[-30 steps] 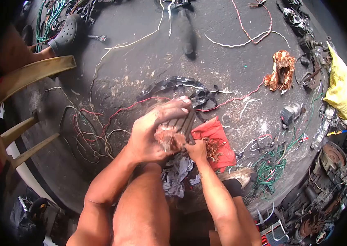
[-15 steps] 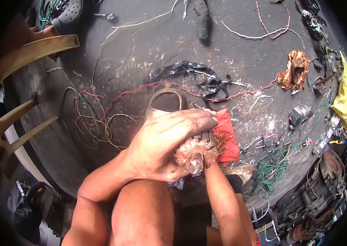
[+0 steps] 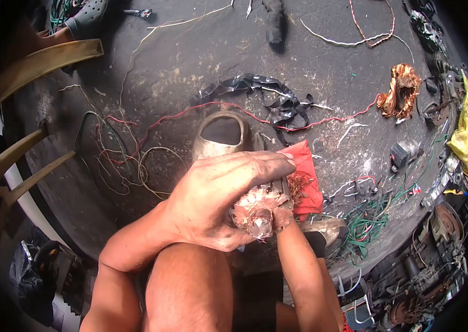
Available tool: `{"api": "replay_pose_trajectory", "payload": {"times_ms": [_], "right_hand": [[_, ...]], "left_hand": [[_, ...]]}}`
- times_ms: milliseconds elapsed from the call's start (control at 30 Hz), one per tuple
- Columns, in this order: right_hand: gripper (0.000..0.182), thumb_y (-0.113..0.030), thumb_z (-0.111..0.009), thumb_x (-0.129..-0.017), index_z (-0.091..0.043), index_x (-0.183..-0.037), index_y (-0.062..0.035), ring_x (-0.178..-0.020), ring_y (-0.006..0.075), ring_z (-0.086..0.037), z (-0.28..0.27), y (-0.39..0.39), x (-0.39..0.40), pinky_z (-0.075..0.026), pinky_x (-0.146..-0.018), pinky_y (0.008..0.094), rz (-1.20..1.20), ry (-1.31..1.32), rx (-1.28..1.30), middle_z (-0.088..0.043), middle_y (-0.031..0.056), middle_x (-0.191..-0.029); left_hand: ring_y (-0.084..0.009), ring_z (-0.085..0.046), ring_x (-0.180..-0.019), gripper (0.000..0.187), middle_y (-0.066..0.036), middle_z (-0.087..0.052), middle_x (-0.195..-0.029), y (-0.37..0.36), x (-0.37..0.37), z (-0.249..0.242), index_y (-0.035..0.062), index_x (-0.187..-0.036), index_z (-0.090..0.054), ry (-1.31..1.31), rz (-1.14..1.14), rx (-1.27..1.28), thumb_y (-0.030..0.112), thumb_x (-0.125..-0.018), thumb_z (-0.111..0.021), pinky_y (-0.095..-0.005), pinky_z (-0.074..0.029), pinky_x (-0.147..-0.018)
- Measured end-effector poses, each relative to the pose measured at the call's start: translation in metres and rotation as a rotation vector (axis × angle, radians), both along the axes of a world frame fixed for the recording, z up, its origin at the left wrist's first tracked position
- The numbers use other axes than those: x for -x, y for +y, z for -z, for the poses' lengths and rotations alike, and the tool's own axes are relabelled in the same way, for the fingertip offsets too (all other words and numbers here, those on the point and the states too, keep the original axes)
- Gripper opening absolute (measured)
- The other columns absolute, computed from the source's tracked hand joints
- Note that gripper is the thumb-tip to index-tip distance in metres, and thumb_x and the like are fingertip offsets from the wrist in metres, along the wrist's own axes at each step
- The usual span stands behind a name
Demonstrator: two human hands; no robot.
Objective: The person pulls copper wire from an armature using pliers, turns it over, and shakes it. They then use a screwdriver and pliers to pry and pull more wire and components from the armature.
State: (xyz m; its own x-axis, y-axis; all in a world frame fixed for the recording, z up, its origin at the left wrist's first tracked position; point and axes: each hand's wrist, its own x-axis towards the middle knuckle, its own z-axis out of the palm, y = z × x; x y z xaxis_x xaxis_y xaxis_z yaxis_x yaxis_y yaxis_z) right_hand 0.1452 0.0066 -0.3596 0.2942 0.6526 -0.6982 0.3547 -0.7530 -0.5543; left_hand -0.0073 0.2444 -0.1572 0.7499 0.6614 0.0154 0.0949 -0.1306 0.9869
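Note:
My left hand (image 3: 217, 193) is wrapped round the left and top sides of a round metal part with copper windings (image 3: 257, 213), whose ridged end and central shaft face up toward me. My right forearm reaches in from the lower right, and my right hand is hidden behind the part. Just beyond it, a red cloth (image 3: 308, 191) lies on the floor with loose copper strands (image 3: 299, 185) over it. The worn toe of a shoe (image 3: 220, 138) shows above my left hand.
A copper coil (image 3: 401, 93) lies at the right, joined to a red wire. Black tape strips (image 3: 284, 102), a small motor-like part (image 3: 404, 154) and tangled green wire (image 3: 364, 227) are on the floor. A chair (image 3: 40, 61) stands left; a person's shoe (image 3: 87, 19) shows behind it. Scrap metal (image 3: 433, 260) fills the lower right.
The metal part and my left hand have shifted slightly left and down, with the grip unchanged. More of the shoe toe beyond my hand shows. The view has moved a little.

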Motion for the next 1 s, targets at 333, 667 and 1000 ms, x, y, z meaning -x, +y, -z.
{"api": "replay_pose_trajectory", "payload": {"times_ms": [333, 667, 1000], "right_hand": [[0.033, -0.031, -0.070, -0.078, -0.063, -0.063, -0.0025, -0.053, 0.0288, -0.063, 0.016, -0.015, -0.012, -0.046, -0.053, 0.0413, -0.159, -0.007, -0.060, -0.061, 0.0155, -0.056], [0.028, -0.023, -0.075, -0.083, -0.071, -0.074, 0.0039, -0.050, 0.0171, -0.066, -0.021, 0.012, 0.010, -0.053, -0.048, 0.0296, 0.444, 0.368, 0.146, -0.068, 0.0120, -0.061], [0.025, -0.020, -0.075, -0.083, -0.071, -0.081, 0.0048, -0.049, 0.0180, -0.066, -0.061, 0.061, 0.004, -0.053, -0.046, 0.0297, 0.258, 0.245, 0.228, -0.068, 0.0125, -0.062]], "left_hand": [[-0.0315, -0.063, -0.112, 0.070, -0.018, -0.063, -0.122, 0.001, 0.006, 0.007, -0.0038, -0.126, -0.056, -0.210, 0.110, 0.425, 0.029, -0.069, -0.080, -0.0392, -0.048, -0.098], [-0.0321, -0.057, -0.120, 0.078, -0.019, -0.061, -0.126, -0.010, 0.003, 0.009, -0.0017, -0.127, -0.054, -0.510, 0.282, 0.796, 0.022, -0.059, -0.085, -0.0444, -0.042, -0.105], [-0.0332, -0.054, -0.123, 0.082, -0.019, -0.059, -0.128, -0.015, 0.004, 0.009, -0.0034, -0.126, -0.055, -0.734, 0.313, 1.138, 0.018, -0.053, -0.083, -0.0450, -0.039, -0.108]]}}
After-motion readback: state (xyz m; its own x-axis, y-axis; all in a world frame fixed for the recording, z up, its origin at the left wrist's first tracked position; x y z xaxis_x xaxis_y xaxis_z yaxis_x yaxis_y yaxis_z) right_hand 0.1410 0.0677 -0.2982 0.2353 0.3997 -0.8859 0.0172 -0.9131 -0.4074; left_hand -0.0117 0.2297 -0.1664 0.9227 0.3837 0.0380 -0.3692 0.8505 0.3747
